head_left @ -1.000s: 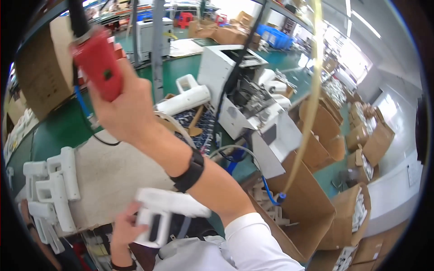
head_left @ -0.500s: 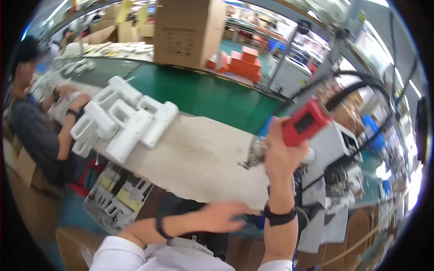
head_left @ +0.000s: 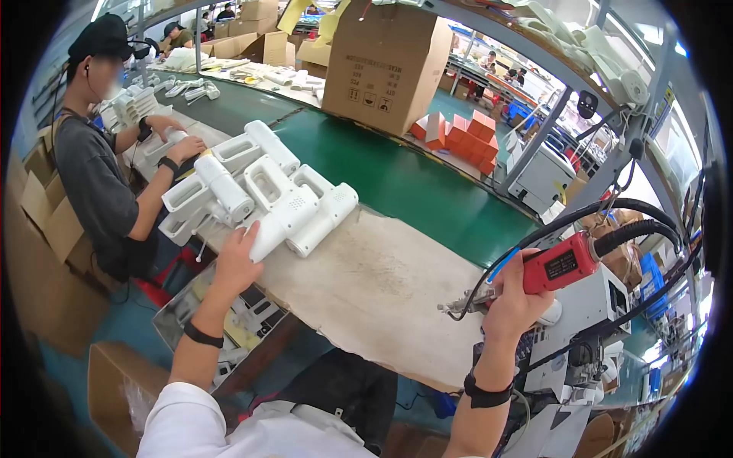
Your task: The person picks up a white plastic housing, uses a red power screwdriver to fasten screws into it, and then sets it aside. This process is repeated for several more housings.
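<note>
L hand (head_left: 237,261) pinching near end of white plastic loop-handled housing (head_left: 289,216), similar white housings (head_left: 223,187) just beyond. R hand (head_left: 510,307) wrapped round red boxy corded tool (head_left: 563,263). Beige-topped counter (head_left: 382,294) btwn.

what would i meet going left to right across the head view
Co-worker in a dark grey shirt, left hand, white housing at its fingertips, big brown carton, orange boxes, right hand, red tool body it holds.
</note>
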Demonstrator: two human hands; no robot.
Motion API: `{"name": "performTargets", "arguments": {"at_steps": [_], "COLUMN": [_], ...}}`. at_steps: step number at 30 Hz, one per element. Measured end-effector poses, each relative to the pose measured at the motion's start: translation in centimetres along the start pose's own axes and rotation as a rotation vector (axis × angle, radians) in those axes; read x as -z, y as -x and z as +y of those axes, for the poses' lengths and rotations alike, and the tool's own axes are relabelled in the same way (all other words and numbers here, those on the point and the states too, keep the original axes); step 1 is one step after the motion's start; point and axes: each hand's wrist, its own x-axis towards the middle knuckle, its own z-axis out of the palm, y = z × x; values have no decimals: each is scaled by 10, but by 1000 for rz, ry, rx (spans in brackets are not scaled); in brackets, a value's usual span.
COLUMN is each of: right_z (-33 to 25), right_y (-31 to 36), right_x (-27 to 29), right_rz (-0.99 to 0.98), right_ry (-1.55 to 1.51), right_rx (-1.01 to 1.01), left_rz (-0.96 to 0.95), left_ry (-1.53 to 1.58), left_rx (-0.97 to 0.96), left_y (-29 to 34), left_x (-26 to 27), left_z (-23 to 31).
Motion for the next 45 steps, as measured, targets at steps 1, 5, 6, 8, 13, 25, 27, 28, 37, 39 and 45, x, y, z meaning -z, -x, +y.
{"name": "performTargets", "arguments": {"at_steps": [1,5,6,8,13,25,27,28,37,39,45], "right_z": [0,-2,-2,-2,-2,-13,-4,0,66,72,94], "right_y": [1,4,4,4,2,-5,-8,-9,-12,-12,-9], "right_x": [-1,-9,-9,-5,-2,17,21,25,27,21,13], "right_rz": [-11,12,-3,0,13,98,128,131,99,93,76], "right_ry": [4,-21,-24,1,-24,17,-15,-3,98,99,61], "right_rx": [-10,-13,-11,-5,-13,9,4,21,50,39,-48], "left_rz": [2,-16,-15,-53,-80,-634,-883,-819,-792,-793,-805], "left_ry": [37,98,96,100,139,-139,-287,-257,-64,-75,-128], "left_rx": [-45,-223,-223,-296,-284,-1276,-1354,-1185,-781,-769,-785], "left_y": [-3,-14,-12,-1,71,7,-9,-14,-19,-19,-20], "left_x": [4,17,23,24,-6,-49,-76,-83,-94,-92,-88], "left_z": [3,22,31,58,111,273,285,286,291,292,291]}}
